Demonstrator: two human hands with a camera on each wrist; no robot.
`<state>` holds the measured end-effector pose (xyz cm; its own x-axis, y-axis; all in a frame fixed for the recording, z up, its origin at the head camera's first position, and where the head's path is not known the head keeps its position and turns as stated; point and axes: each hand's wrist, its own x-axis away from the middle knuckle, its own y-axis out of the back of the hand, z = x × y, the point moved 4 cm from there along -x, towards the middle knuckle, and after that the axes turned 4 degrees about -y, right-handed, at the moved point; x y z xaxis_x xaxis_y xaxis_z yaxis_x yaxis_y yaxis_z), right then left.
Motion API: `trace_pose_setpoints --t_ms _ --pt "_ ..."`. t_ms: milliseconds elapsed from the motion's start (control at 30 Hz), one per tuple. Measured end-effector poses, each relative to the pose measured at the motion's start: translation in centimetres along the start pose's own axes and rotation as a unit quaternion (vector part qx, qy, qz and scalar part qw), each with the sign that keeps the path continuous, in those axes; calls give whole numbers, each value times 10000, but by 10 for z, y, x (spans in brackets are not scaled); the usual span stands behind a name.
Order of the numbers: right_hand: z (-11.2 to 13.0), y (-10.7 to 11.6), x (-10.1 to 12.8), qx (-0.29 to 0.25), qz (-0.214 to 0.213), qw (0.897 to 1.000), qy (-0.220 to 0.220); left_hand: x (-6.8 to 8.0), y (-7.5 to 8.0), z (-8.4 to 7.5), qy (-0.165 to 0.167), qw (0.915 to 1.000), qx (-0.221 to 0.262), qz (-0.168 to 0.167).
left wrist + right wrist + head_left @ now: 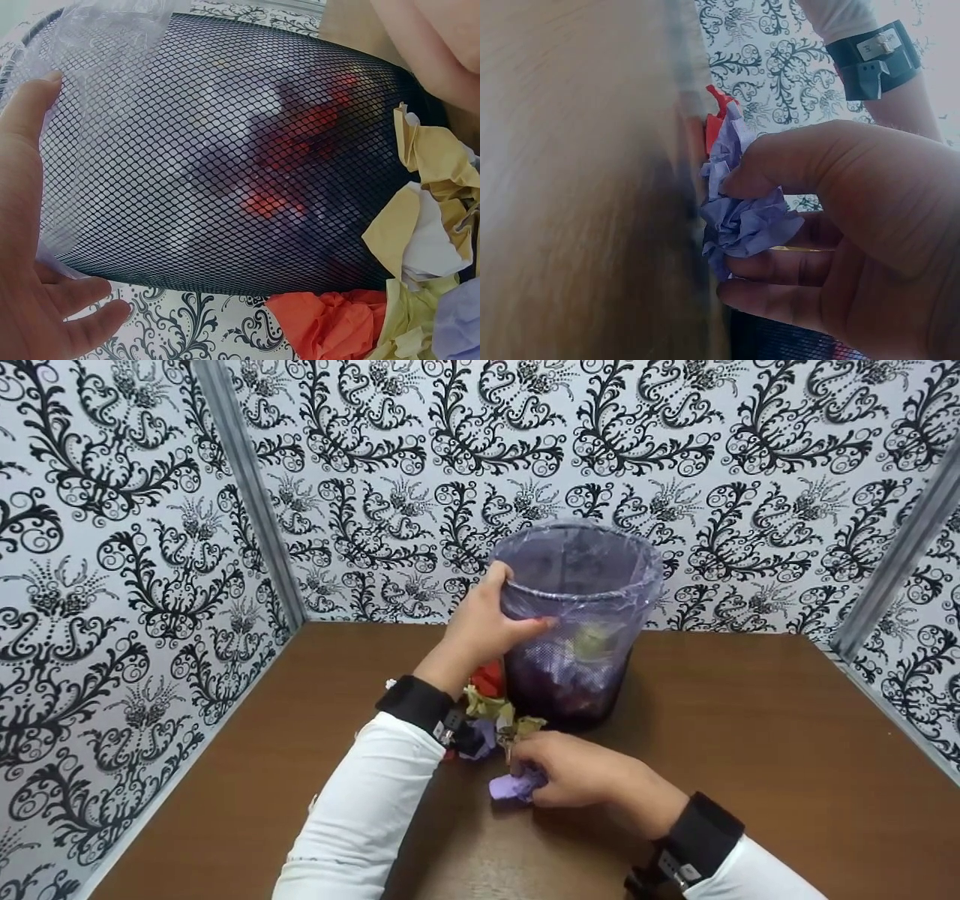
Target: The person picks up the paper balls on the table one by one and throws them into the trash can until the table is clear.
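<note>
1. The left hand (487,622) grips the rim of the mesh bin (574,622), which stands near the table (750,750) back edge.
2. The right hand (577,771) pinches a purple paper ball (512,787) on the table, just beside the crumpled papers (495,709).

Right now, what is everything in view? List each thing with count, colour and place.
mesh bin: one, black, lined with a clear bag, back centre of the table.
purple paper ball: one, lilac, on the table in front of the bin, under the right hand.
loose crumpled papers: several, red, yellow and lilac, at the bin's foot.
table: one, brown wood.
patterned walls: black-and-white, on three sides.
left hand: grips the bin's rim.
right hand: pinches the purple paper ball.
</note>
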<state>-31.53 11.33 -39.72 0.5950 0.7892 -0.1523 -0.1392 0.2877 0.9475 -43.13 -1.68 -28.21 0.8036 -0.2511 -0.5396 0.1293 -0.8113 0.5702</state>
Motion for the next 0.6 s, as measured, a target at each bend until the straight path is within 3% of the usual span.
trace_pose_setpoints --t_ms 267,600 --pt "2 16 4 -30 -262 9996 46 0 0 1 -10 9998 177 -12" --pt "2 46 18 -14 -697 9975 123 0 0 -2 -201 9996 -95 -174"
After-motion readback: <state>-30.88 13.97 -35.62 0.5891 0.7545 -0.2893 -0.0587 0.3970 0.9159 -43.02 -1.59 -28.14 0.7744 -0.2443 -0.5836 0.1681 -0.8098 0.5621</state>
